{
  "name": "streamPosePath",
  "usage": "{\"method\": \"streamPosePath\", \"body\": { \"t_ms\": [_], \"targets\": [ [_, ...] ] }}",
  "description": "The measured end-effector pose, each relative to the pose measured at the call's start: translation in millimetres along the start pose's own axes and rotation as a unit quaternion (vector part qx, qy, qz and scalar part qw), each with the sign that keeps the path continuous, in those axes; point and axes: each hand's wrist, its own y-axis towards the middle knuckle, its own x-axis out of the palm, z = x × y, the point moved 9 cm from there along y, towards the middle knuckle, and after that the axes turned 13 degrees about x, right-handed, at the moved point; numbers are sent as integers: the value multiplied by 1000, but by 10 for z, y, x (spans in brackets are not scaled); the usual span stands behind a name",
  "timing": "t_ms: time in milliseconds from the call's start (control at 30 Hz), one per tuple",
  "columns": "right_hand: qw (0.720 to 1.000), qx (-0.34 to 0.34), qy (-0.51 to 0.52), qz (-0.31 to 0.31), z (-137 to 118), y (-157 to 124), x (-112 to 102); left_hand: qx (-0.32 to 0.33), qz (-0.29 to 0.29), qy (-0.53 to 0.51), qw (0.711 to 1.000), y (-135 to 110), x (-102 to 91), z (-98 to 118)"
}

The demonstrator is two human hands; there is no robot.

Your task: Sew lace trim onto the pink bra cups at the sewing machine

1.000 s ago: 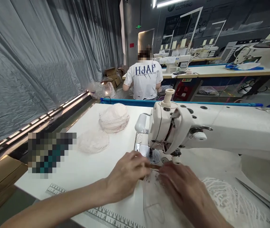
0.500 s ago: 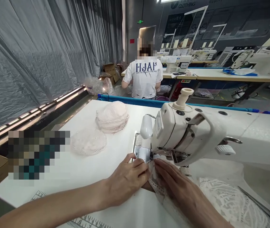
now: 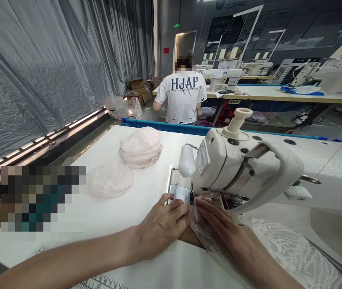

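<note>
A strip of sheer pale lace fabric (image 3: pixel 202 233) with a dotted edge runs up to the needle area of a white sewing machine (image 3: pixel 216 160). My left hand (image 3: pixel 163 226) lies at its left side, with bent fingers closed on the fabric edge beside the metal needle plate (image 3: pixel 179 193). On the other side, my right hand (image 3: pixel 226 226) keeps its fingers together and presses on the lace, fingertips close to the presser foot (image 3: pixel 192 198). The fabric under both sets of fingers is partly hidden.
A stack of pale pink cup-shaped pieces (image 3: pixel 142 148) and a flat lace piece (image 3: pixel 110 180) lie left on the white table. Patterned white lace (image 3: pixel 291 245) and a long dark metal tool (image 3: pixel 330 255) are at right. A person (image 3: pixel 183 96) sits ahead, back turned.
The view has shifted slightly, and the machine head appears larger. My right fingers and the lace have moved a little at the presser foot; my left hand stays nearly in place.
</note>
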Motion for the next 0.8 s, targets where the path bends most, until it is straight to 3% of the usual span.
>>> {"method": "streamPosePath", "body": {
  "t_ms": [133,267,367,800],
  "targets": [
    [996,-83,30,4,-311,-44,-145,20,38,-26,999,-17,-24,42],
    [994,-65,57,64,-371,-69,-253,14,65,-62,996,-27,-37,7],
    [988,-88,71,101,-407,-104,-277,13,70,-78,994,-19,-37,-11],
    [988,-86,69,112,-468,-88,-306,30,40,-31,998,-51,51,26]
  ]
}}
